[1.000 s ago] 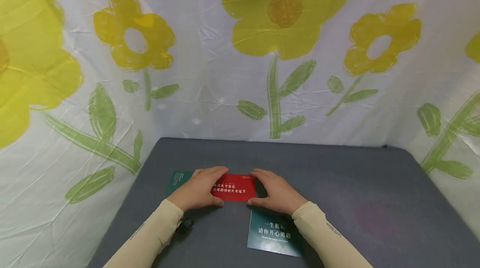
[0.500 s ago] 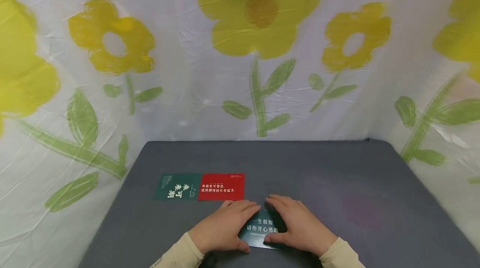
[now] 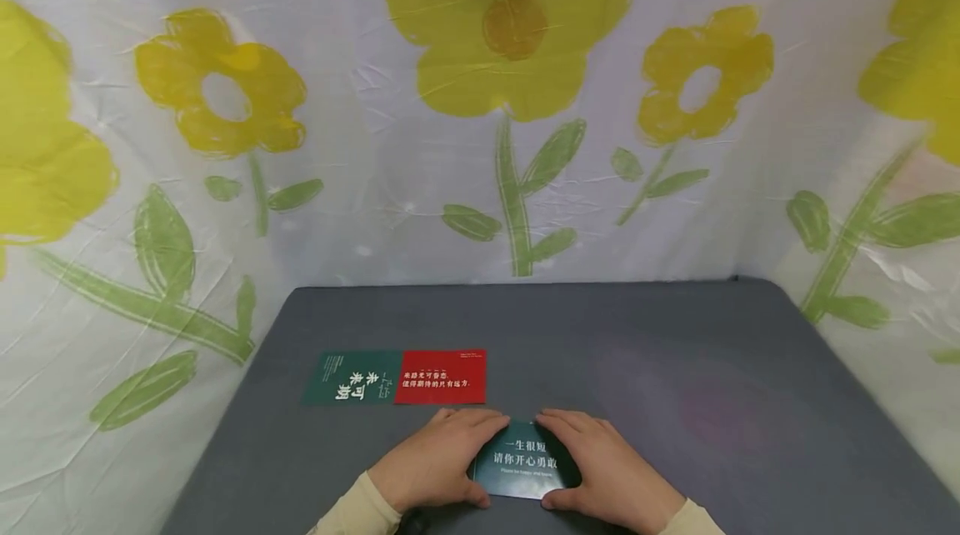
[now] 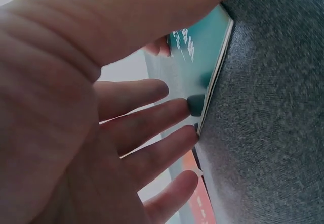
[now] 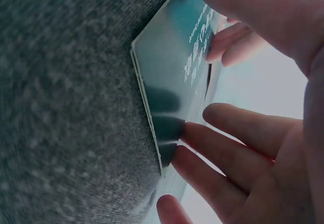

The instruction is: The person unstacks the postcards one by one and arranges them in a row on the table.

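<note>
1. Head view: the person's left hand [image 3: 438, 460] and right hand [image 3: 607, 468] flank a teal card [image 3: 522, 462] lying on the grey table [image 3: 675, 352], near its front edge
2. Grip state, left hand: fingers extended and slightly spread, tips against the card's left edge, thumb at its near edge; the left wrist view shows the fingertips [image 4: 190, 133] meeting the edge of the card [image 4: 202, 52], not curled round it
3. Grip state, right hand: fingers likewise straight, tips [image 5: 195, 133] touching the right edge of the card [image 5: 177, 57]; neither hand clamps the card, both press inward on it
4. Location: the teal card sits just in front of a row made of a dark green card [image 3: 352, 377] and a red card [image 3: 442, 377], which lie edge to edge; the teal card is apart from that row
5. Risk, as a judgement: uneven inward pressure could bow the thin card or lift one edge off the cloth; a fingertip slipping over the edge could skew it
6. Risk, as a judgement: a forward slide could nudge the red card and break the row's alignment
7. Count: three cards in all (one teal, one dark green, one red); two hands; one table; one flower-print backdrop [image 3: 510, 102]
</note>
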A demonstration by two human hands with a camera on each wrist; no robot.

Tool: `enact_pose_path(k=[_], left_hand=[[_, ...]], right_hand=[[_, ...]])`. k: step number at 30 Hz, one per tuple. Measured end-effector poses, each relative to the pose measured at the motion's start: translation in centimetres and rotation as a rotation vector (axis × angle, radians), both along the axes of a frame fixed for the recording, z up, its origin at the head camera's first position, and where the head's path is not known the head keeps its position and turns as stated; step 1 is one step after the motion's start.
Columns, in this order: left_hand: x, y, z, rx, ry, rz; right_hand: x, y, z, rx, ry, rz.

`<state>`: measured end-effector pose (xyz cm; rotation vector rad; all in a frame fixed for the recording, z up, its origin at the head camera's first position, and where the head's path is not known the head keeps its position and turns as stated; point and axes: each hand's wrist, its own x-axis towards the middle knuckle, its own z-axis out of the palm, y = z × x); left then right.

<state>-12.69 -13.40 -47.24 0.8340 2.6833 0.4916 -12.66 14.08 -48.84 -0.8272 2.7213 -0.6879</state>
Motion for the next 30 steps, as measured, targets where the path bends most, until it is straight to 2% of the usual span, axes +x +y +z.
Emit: enact_pose_path(k=[8,20,30], left_hand=[[-0.18,0.08,-0.43,0.014,0.017,0.007],[-0.39,-0.02,-0.41,0.026,-0.004,0.010],[-0.36,-0.05,-0.42,0.033,-0.015,0.014]], right_hand=[[0.04,0.08,-0.23,-0.004,0.009,-0.008],[-0.06,0.22,-0.38,-0.015,0.048,-0.010],[-0.18,0.31,-0.56,-0.021,0.022,-0.013]])
